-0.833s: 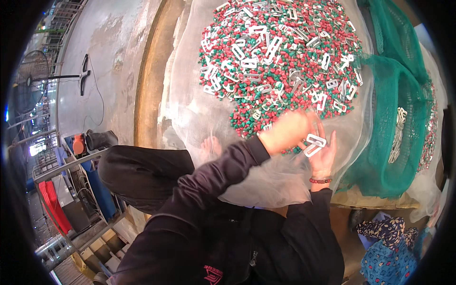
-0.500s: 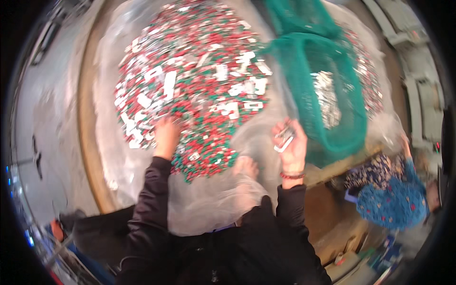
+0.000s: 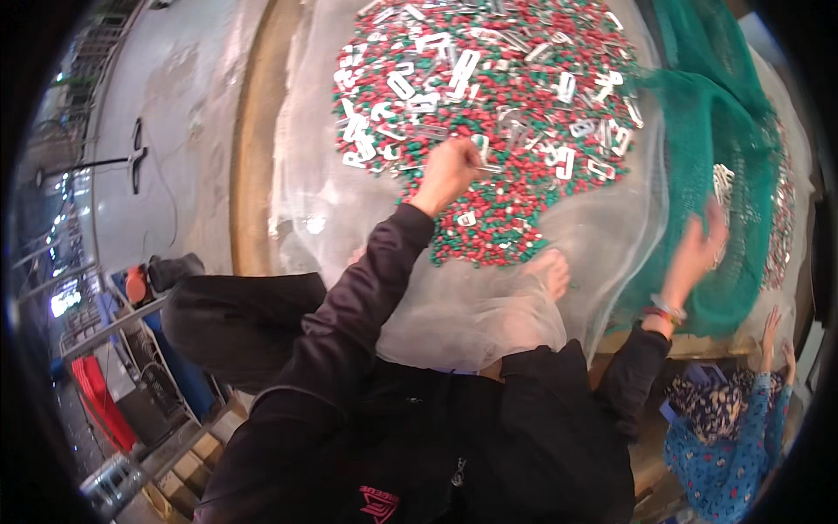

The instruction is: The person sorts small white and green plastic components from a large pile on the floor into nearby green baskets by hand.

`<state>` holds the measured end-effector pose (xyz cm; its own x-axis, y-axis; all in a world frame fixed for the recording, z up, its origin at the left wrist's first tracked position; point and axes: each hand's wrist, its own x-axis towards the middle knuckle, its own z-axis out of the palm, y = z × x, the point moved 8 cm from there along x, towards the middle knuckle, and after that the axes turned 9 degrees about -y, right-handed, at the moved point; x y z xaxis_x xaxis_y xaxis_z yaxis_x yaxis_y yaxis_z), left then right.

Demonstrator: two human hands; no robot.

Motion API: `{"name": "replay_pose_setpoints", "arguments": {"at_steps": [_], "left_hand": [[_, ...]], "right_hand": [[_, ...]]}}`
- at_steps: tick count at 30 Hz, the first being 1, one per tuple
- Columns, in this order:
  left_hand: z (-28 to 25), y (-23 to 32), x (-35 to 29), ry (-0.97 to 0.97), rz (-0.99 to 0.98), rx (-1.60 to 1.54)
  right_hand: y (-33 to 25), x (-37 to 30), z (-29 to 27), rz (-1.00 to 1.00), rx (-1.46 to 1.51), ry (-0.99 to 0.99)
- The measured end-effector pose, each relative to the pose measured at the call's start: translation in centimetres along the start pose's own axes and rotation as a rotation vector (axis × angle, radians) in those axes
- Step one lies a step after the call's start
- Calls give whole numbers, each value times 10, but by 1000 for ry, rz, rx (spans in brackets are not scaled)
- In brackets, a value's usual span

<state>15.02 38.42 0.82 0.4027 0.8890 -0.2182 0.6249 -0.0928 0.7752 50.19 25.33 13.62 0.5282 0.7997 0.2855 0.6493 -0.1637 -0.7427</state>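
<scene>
My left hand (image 3: 449, 177) is over the near part of a spread of small red and green pellets (image 3: 497, 231). Its thumb and fingers are pinched at a small shiny white piece (image 3: 490, 168). Many pale, frame-shaped pieces (image 3: 463, 73) lie scattered over the pellets. Over the near right part of a green mesh basket (image 3: 749, 301), my right hand (image 3: 696, 249) is slightly blurred, its thumb and fingers apart, and no piece shows in it. A pile of pale pieces (image 3: 723, 182) lies in the basket, partly behind that hand.
A translucent white mesh sheet (image 3: 301, 175) lies under the pellets, with a wooden edge (image 3: 253, 148) at left. My bare foot (image 3: 550, 272) rests by the pellets. At the right, a person in a blue patterned top (image 3: 720, 450) works beside another pellet heap (image 3: 779, 231).
The view has shifted, so the scene sits further right. My right hand, which held several pale pieces in its palm, has moved over the green basket and opened. My left hand stays at the pellets.
</scene>
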Motion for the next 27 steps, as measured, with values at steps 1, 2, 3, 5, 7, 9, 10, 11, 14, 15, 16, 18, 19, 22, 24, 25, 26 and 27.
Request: {"name": "replay_pose_setpoints", "arguments": {"at_steps": [1,2,3,5,7,9,10,11,14,15,16,18,19,22,24,25,26,27], "left_hand": [[1,-9,-2,-62,-69,-53],[-2,-10,-5,-85,-73,-93],[-9,-12,-9,-77,-133,-94],[-25,-21,-20,-16,-204,-252],[-24,-27,-31,18,-253,-680],[-34,-37,-49,122,-270,-868],[-36,-53,-54,164,-299,-972],[-45,-69,-61,215,-373,-760],[-29,-87,-48,25,-303,-457],[-27,-98,-46,-77,-374,-344],[-24,-107,-44,-68,-370,-352],[-51,-83,-49,339,-73,404],[-51,-98,-48,362,-151,266],[-28,-81,-43,210,-167,371],[-7,-85,-45,31,-325,555],[7,-86,-50,-9,-348,600],[14,-82,-54,-46,-370,648],[21,-82,-59,-118,-395,688]], "right_hand": [[-16,-1,44,-92,8,-195],[-34,-7,88,-188,6,-382],[-51,-15,126,-279,-5,-496],[-61,-25,196,-434,-78,-634],[-79,-40,240,-457,-250,-727],[-80,-56,276,-412,-360,-826],[-77,-64,291,-389,-358,-873],[-81,-77,297,-389,-402,-908],[-73,-110,286,-434,-482,-926],[-74,-122,286,-432,-442,-937],[-75,-132,286,-429,-403,-946],[-79,-148,283,-393,-372,-1048],[-81,-150,283,-406,-325,-1036],[-60,-133,269,-292,-133,-963],[-46,-126,268,348,229,-1131],[-44,-127,267,440,410,-1130],[-45,-126,266,527,593,-1121],[-52,-123,261,579,667,-1126]]}}
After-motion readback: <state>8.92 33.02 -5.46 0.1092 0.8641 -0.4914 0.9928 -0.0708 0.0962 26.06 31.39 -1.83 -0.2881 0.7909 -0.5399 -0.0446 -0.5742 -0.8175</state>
